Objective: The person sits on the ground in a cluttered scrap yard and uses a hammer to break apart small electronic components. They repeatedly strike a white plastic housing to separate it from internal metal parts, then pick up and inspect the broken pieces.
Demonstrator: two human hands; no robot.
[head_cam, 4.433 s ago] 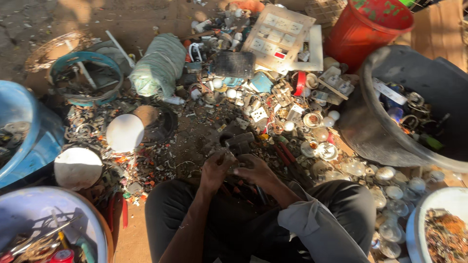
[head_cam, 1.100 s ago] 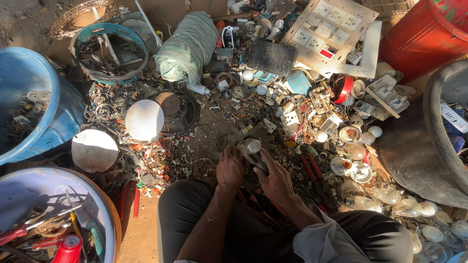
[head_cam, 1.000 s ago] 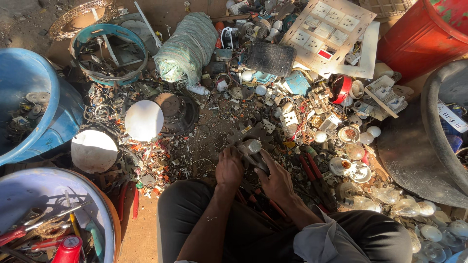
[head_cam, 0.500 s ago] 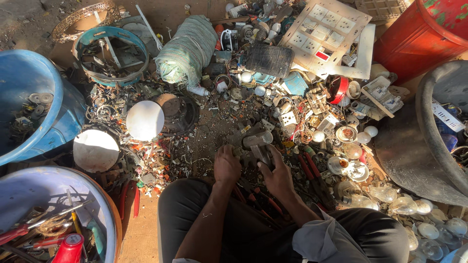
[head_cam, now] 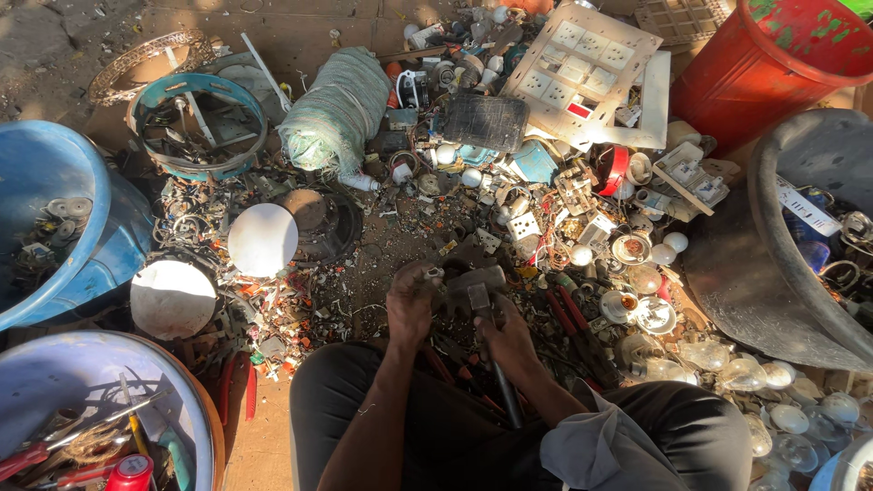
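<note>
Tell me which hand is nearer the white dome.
Left. The left hand is just right of the white dome; the right hand, on the hammer, is farther right.

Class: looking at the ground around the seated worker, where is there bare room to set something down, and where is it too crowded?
Bare dirt lies at top left beyond the teal ring, and between the white dome and the left hand. From the switch panel down to the glass bulbs, scrap is packed tight.

Dull grey metal hammer (head_cam: pixel 480 300) head on a dark matt handle, smooth glossy blue plastic tub (head_cam: pixel 55 227), red plastic bucket (head_cam: pixel 755 68) scuffed, rough woven greenish sack roll (head_cam: pixel 335 114), matt white plastic switch panel (head_cam: pixel 582 68), clear glossy glass bulbs (head_cam: pixel 737 373), gritty dirt floor (head_cam: pixel 300 32).
</note>
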